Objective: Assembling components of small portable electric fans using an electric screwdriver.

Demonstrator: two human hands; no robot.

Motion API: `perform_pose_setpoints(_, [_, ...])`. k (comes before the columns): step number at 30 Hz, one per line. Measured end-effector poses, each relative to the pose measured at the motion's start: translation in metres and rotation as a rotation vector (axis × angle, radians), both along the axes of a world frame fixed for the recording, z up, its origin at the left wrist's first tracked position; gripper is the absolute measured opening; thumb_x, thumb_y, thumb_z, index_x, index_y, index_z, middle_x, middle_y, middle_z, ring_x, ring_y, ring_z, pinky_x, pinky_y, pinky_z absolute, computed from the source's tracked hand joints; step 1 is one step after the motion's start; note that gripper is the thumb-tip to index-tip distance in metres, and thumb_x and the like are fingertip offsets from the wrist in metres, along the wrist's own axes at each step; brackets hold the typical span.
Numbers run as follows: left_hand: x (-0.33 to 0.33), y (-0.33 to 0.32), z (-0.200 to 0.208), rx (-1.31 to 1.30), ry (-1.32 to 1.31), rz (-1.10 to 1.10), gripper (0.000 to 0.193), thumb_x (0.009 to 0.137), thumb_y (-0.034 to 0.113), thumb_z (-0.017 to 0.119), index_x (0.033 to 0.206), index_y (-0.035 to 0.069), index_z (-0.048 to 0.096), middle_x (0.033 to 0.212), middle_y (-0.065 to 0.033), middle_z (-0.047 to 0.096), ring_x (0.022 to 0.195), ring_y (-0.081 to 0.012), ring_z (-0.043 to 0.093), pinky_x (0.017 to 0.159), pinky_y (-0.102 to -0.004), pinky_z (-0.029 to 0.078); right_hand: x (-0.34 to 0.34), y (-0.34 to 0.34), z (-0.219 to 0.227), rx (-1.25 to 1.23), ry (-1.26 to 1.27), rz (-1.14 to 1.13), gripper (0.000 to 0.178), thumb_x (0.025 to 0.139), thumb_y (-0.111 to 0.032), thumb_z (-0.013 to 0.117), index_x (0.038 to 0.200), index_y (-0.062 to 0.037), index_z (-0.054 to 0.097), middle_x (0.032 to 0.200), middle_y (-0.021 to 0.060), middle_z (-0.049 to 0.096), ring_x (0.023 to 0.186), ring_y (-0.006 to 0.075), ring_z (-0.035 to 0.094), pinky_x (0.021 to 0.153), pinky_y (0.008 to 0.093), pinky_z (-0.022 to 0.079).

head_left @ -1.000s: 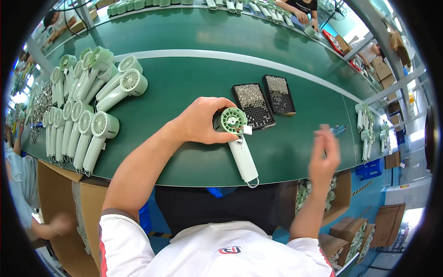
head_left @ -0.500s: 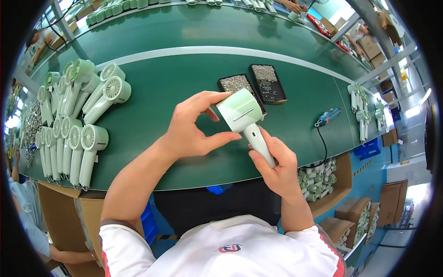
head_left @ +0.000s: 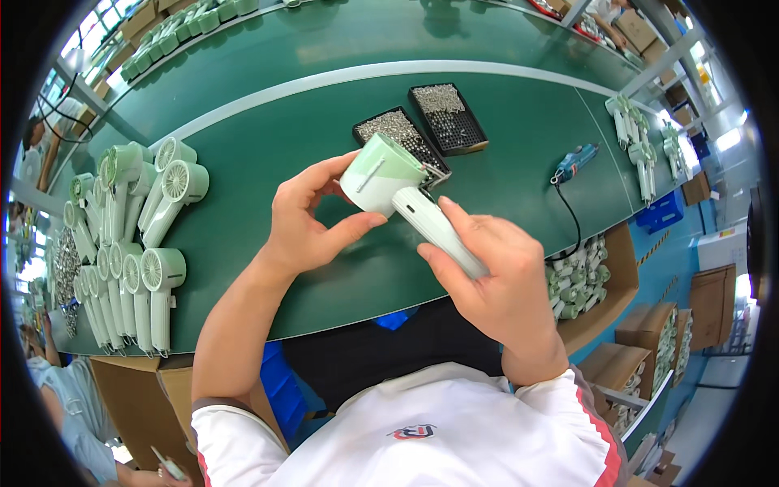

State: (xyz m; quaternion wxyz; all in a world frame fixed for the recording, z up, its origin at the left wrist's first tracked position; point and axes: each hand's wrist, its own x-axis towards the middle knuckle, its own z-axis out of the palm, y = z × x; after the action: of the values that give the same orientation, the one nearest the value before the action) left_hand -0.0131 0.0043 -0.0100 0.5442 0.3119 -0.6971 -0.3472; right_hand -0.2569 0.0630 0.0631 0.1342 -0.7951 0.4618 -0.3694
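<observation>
A pale green and white handheld fan (head_left: 387, 180) is held tilted over the table, its round head up and to the left. My right hand (head_left: 499, 264) is closed around the lower handle. My left hand (head_left: 307, 213) grips the head's left side, thumb at the lower edge near the neck and fingers partly hidden behind it. Just beyond the fan lie two black trays of small metal screws, the left tray (head_left: 398, 130) partly covered by the fan and the right tray (head_left: 448, 118) beside it.
Several finished-looking fans (head_left: 134, 227) stand or lean at the table's left. A blue electric screwdriver (head_left: 574, 164) lies at the right, its black cord running to the front edge. More fans (head_left: 637, 146) rest at the far right. A cardboard box of fan parts (head_left: 580, 280) stands below the right edge.
Both hands have moved the fan left, and its head has turned so the slot sits farther left. My right hand has rolled further over the handle. The whole view has shifted slightly.
</observation>
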Motion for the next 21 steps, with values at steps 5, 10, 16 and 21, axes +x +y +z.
perform_pose_setpoints(5, [0.004, -0.002, -0.009, 0.049, 0.013, -0.019, 0.066, 0.080, 0.009, 0.087, 0.137, -0.007, 0.059, 0.117, -0.0099, 0.072, 0.102, -0.0160, 0.069, 0.087, -0.0298, 0.056, 0.008, 0.001, 0.024, -0.083, 0.120, -0.049, 0.042, 0.075, -0.010, 0.086, 0.114, 0.0023, 0.075, 0.091, 0.0180, 0.075, 0.068, 0.0322, 0.066, 0.065, 0.0402, 0.054])
perform_pose_setpoints(10, [0.009, 0.000, -0.004, 0.208, 0.064, -0.097, 0.066, 0.084, 0.019, 0.085, 0.139, -0.007, 0.057, 0.127, -0.0128, 0.067, 0.112, -0.0183, 0.066, 0.088, -0.0308, 0.056, 0.014, 0.004, 0.024, -0.168, 0.305, -0.045, 0.041, 0.078, -0.010, 0.077, 0.116, 0.0065, 0.071, 0.099, 0.0176, 0.071, 0.074, 0.0277, 0.061, 0.064, 0.0381, 0.051])
perform_pose_setpoints(16, [0.013, -0.009, -0.008, 0.562, 0.612, -0.519, 0.087, 0.097, 0.059, 0.059, 0.155, -0.003, 0.037, 0.147, -0.0166, 0.055, 0.128, -0.0293, 0.060, 0.099, -0.0439, 0.054, 0.055, 0.020, -0.032, -0.496, 0.451, -0.156, 0.043, 0.077, 0.001, 0.071, 0.120, 0.0074, 0.072, 0.112, 0.0288, 0.065, 0.087, 0.0329, 0.062, 0.068, 0.0373, 0.051])
perform_pose_setpoints(21, [0.031, -0.010, -0.009, 0.462, 0.769, -0.718, 0.084, 0.099, 0.049, 0.060, 0.160, 0.001, 0.030, 0.152, -0.0208, 0.050, 0.135, -0.0417, 0.054, 0.107, -0.0648, 0.046, 0.071, 0.030, -0.058, -0.642, 0.235, -0.135, 0.038, 0.082, 0.001, 0.071, 0.120, 0.0044, 0.074, 0.119, 0.0288, 0.064, 0.093, 0.0310, 0.063, 0.071, 0.0336, 0.054])
